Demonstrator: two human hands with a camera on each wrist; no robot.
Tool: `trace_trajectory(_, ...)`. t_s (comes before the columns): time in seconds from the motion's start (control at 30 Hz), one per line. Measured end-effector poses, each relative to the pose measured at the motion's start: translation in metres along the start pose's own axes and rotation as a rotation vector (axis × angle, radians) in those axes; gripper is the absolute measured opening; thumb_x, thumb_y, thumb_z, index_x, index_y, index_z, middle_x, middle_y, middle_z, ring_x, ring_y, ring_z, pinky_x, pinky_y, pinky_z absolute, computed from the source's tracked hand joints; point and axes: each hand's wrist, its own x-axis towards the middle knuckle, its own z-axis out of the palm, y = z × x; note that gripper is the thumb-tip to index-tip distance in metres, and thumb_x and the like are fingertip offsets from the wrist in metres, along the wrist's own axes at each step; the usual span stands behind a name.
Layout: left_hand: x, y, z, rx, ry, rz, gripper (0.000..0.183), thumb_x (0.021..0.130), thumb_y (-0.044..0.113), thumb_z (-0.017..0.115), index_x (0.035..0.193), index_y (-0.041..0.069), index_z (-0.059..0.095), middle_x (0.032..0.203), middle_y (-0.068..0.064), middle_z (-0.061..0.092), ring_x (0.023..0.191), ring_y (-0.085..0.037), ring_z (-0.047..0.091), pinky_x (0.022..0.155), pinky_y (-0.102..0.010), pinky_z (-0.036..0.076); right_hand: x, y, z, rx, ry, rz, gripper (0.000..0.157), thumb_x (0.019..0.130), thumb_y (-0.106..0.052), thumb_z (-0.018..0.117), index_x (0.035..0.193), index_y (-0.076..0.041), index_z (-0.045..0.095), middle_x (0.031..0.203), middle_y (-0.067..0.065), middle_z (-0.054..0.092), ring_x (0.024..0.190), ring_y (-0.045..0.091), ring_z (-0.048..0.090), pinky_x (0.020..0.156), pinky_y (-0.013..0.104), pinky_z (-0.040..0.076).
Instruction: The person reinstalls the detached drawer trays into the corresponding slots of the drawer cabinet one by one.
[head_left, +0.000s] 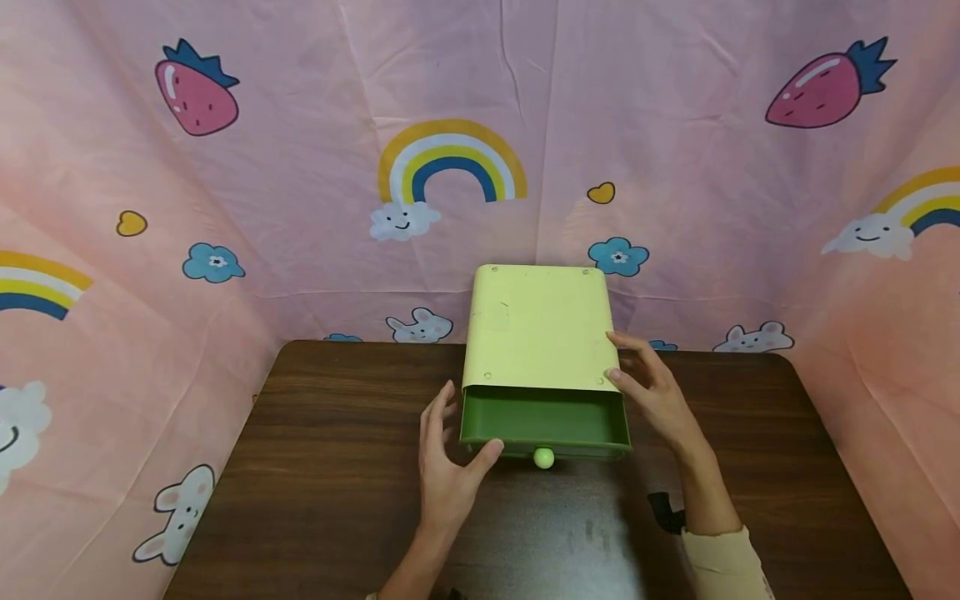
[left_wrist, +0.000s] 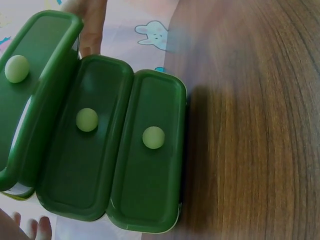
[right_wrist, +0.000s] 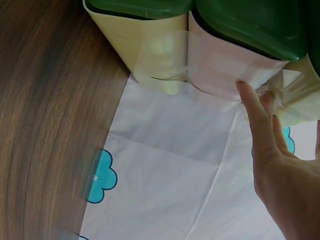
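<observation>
A small drawer unit [head_left: 540, 325] with a pale yellow top stands on the table. Its green top drawer [head_left: 585, 451] is pulled partway out, and the visible part of its inside is bare. Two lower drawers, the middle drawer [left_wrist: 72, 160] and the bottom drawer [left_wrist: 145, 185], are closed, each with a round pale green knob. My left hand [head_left: 442, 483] is at the drawer's front left corner, thumb by the front edge, fingers spread beside it; contact is unclear. My right hand [head_left: 660, 404] rests its fingertips on the unit's right side, near the top edge.
The dark wood table [head_left: 352, 467] meets a pink printed cloth [head_left: 300, 167] right behind the unit. Clear film or tape [right_wrist: 172, 60] hangs on the unit's side. A small black object [head_left: 664, 512] is by my right wrist.
</observation>
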Motion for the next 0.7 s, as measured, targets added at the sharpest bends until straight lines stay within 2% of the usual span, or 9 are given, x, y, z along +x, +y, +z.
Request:
trace_trajectory(0.13, 0.004, -0.002, 0.002, -0.012, -0.017, 0.019, 0.088, 0.081, 0.018, 0.082, 0.155, 0.023, 0.036, 0.152, -0.001, 0.037, 0.135, -0.020, 0.038, 0.108, -0.056, 0.032, 0.000, 0.001, -0.001, -0.002, 0.002, 0.000, 0.049, 0.102, -0.014, 0.059, 0.149, -0.017, 0.045, 0.155, 0.003, 0.037, 0.127, 0.031, 0.048, 0.088, 0.025, 0.051)
trace_trajectory(0.4, 0.011, -0.002, 0.002, -0.020, -0.034, 0.043, 0.090, 0.079, 0.011, 0.083, 0.154, 0.025, 0.037, 0.157, -0.001, 0.033, 0.140, -0.019, 0.035, 0.110, -0.054, 0.032, 0.000, 0.002, 0.000, 0.004, -0.003, -0.005, 0.049, 0.102, -0.013, 0.058, 0.149, -0.016, 0.045, 0.155, 0.004, 0.036, 0.126, 0.028, 0.049, 0.088, 0.025, 0.052)
trace_trajectory(0.47, 0.013, 0.002, 0.002, -0.021, -0.036, 0.052, 0.089, 0.078, 0.008, 0.082, 0.154, 0.019, 0.037, 0.157, -0.006, 0.033, 0.141, -0.021, 0.034, 0.109, -0.057, 0.032, 0.000, 0.002, 0.000, 0.005, -0.003, -0.002, 0.049, 0.102, -0.013, 0.059, 0.149, -0.017, 0.045, 0.156, 0.004, 0.036, 0.126, 0.028, 0.049, 0.088, 0.025, 0.052)
trace_trajectory(0.6, 0.016, 0.020, 0.001, -0.023, -0.049, 0.067, 0.084, 0.079, 0.005, 0.080, 0.152, 0.006, 0.039, 0.155, -0.012, 0.035, 0.141, -0.026, 0.035, 0.107, -0.059, 0.034, 0.000, 0.000, 0.000, 0.006, 0.002, 0.003, 0.050, 0.102, -0.014, 0.059, 0.149, -0.017, 0.045, 0.156, 0.003, 0.035, 0.126, 0.027, 0.049, 0.088, 0.025, 0.052)
trace_trajectory(0.7, 0.019, 0.018, -0.001, 0.000, -0.070, 0.095, 0.081, 0.080, 0.006, 0.079, 0.151, 0.004, 0.040, 0.155, -0.013, 0.034, 0.140, -0.030, 0.036, 0.106, -0.053, 0.037, 0.000, 0.000, 0.002, 0.008, -0.004, 0.002, 0.050, 0.102, -0.014, 0.058, 0.149, -0.017, 0.044, 0.156, 0.003, 0.035, 0.126, 0.027, 0.049, 0.088, 0.025, 0.051)
